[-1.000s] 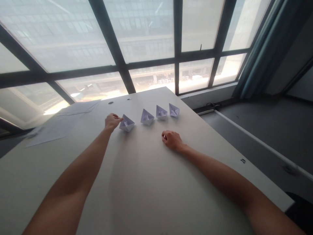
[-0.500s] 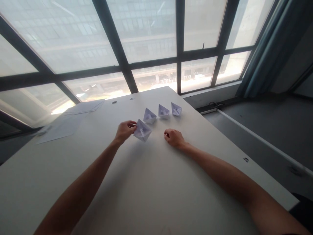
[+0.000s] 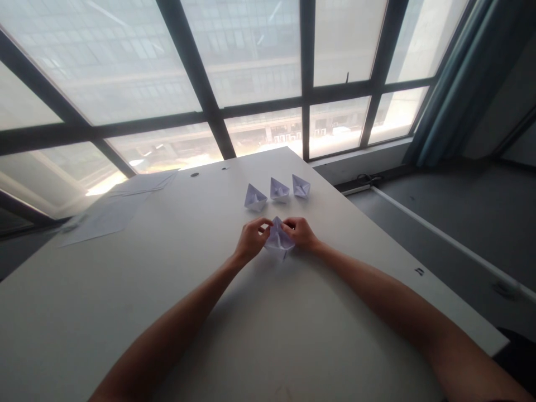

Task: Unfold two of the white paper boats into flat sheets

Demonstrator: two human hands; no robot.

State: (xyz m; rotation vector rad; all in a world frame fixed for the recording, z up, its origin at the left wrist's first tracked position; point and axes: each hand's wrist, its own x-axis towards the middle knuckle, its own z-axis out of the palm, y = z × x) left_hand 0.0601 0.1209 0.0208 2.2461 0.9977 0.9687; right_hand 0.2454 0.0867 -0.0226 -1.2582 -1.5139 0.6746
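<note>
A folded white paper boat is held between my two hands, just above or on the white table. My left hand pinches its left side, fingers closed on the paper. On the opposite side my right hand grips the boat near its pointed peak. Beyond my hands three more paper boats stand in a slanting row: the left one, the middle one and the right one.
Loose paper sheets lie at the table's far left. A small dark mark or object is near the right edge. Large windows rise behind the table, and a blue curtain hangs at right.
My left hand has carried the paper boat rightward and nearer to me. My right hand, empty-looking before, has closed on the boat's right side. The three other boats stayed in place.
</note>
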